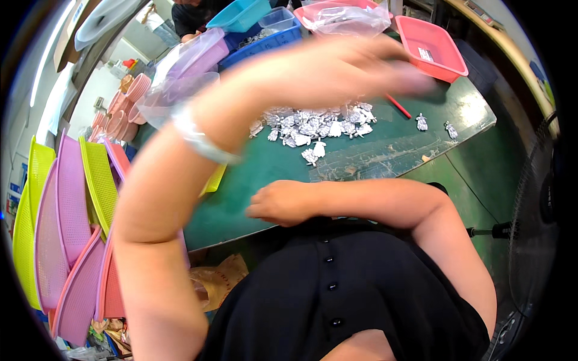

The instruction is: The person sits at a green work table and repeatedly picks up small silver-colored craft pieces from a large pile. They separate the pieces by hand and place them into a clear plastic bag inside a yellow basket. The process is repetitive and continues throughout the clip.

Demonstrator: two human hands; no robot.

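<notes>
My left hand [355, 69] is stretched far across the green table [241, 165], a pale bracelet on its wrist. It passes above a pile of small silvery metal figures [301, 125], its fingertips near a pink tray [442, 57]. Motion smears those fingers, so their grip does not show. My right hand [282, 203] is by the table's near edge with its fingers curled in; whatever they may hold is hidden. Two single figures, one silvery piece [421, 122] and another silvery piece [451, 130], lie apart to the right. Beside my left fingers lies a red stick [398, 107].
Green, purple and pink perforated plastic baskets [72, 198] stand on the left. At the back are a blue crate [265, 43], a teal tray [241, 16] and clear plastic bags [355, 21]. A fan [533, 222] stands at the right. Another person [195, 15] is at the far side.
</notes>
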